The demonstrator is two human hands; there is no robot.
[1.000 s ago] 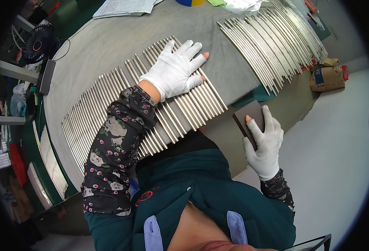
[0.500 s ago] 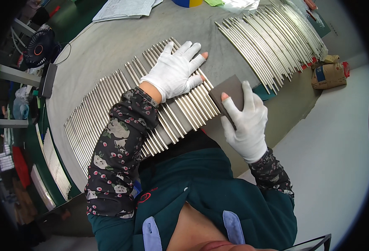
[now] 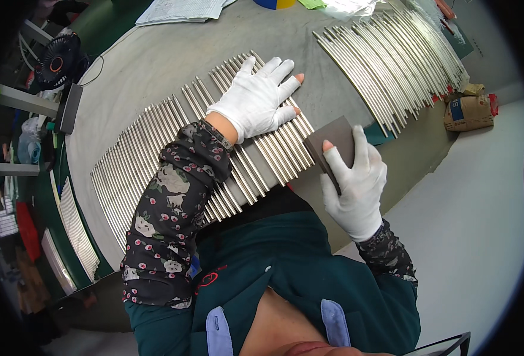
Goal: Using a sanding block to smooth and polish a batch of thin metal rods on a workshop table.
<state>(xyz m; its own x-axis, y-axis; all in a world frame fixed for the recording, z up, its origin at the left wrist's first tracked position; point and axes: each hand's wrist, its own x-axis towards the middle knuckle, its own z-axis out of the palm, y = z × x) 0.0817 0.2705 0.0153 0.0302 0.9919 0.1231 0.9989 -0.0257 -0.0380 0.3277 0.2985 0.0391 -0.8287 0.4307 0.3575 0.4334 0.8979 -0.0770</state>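
Observation:
A row of slim silvery metal rods point(image 3: 137, 160) lies side by side on the grey table before me. My left hand point(image 3: 255, 101), in a white glove with two bare fingertips, rests flat across the rods at the row's right part, fingers spread. At that row's right end, my right hand point(image 3: 358, 188), also gloved, grips a flat grey-brown block point(image 3: 335, 143) that looks like a sanding sponge. Thumb and fingers hold it from two sides, and its left edge is close to the last rods' ends. Whether it touches them I cannot tell.
A second batch of rods point(image 3: 392, 68) lies at the far right. Papers point(image 3: 181, 10) sit at the back edge, and a small black fan point(image 3: 57, 62) stands at the left. Beyond the table's right edge is a brown paper bag point(image 3: 469, 113).
The view has shifted slightly. My right hand and the block have come a little nearer to me. My left hand stays spread on the rods.

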